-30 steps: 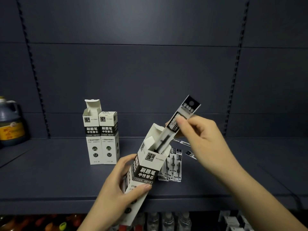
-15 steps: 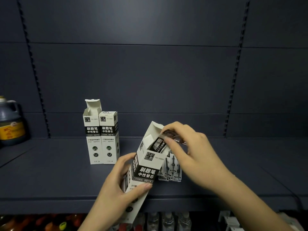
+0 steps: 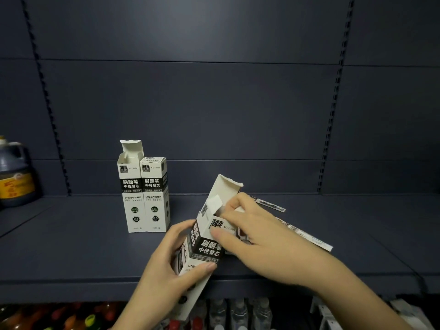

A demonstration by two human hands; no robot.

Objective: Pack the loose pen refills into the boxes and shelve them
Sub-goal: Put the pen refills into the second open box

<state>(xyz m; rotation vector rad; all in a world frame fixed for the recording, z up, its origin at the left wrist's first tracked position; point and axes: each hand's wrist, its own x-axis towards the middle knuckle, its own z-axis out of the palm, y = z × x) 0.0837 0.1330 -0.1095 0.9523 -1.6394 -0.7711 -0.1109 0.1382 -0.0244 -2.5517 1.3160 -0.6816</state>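
My left hand (image 3: 164, 270) grips the lower part of a white and black refill box (image 3: 207, 248), held tilted over the shelf's front edge with its lid flap (image 3: 223, 186) standing open. My right hand (image 3: 269, 244) is at the box's mouth, with fingers curled over the opening and thumb on the front face. No refill shows above the opening. Loose packaged refills (image 3: 309, 236) lie on the shelf behind my right hand, and one more refill (image 3: 271, 204) lies farther back. Two matching boxes stand upright to the left: one open box (image 3: 131, 186) and one closed box (image 3: 154, 186).
The dark shelf board (image 3: 83, 246) runs the full width, with a slotted back panel behind it. A large dark bottle with a yellow label (image 3: 14, 177) stands at the far left. Below the shelf edge are clear bottles (image 3: 238, 313) and coloured bottles (image 3: 59, 315).
My right hand pushed the packaged refill down into the tilted box until it disappeared, then settled its fingers on the box's mouth. My left hand kept its hold.
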